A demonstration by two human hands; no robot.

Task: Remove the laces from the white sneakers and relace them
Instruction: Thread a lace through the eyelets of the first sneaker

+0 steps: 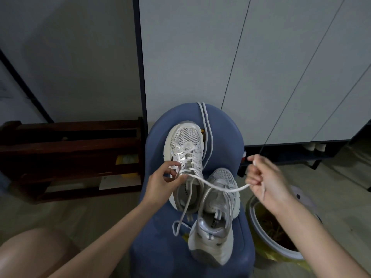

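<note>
Two white sneakers lie on a blue stool [224, 125]. The far sneaker [185, 149] is partly laced. Its white lace [218, 186] runs taut from the eyelets to the right, over the near sneaker [216, 223], which has no lace in it. My left hand [164, 180] pinches the lace at the far sneaker's upper eyelets. My right hand [265, 178] grips the lace's free end, held out to the right of the stool. The lace's other end hangs in a loop toward the front. A second loose lace [206, 127] lies along the stool's far side.
A dark wooden shoe rack [70, 155] stands left of the stool. A bin with a yellow liner [279, 237] sits on the floor at right. Tall white cabinet doors [261, 67] rise behind the stool. My bare knee [34, 253] shows at the lower left.
</note>
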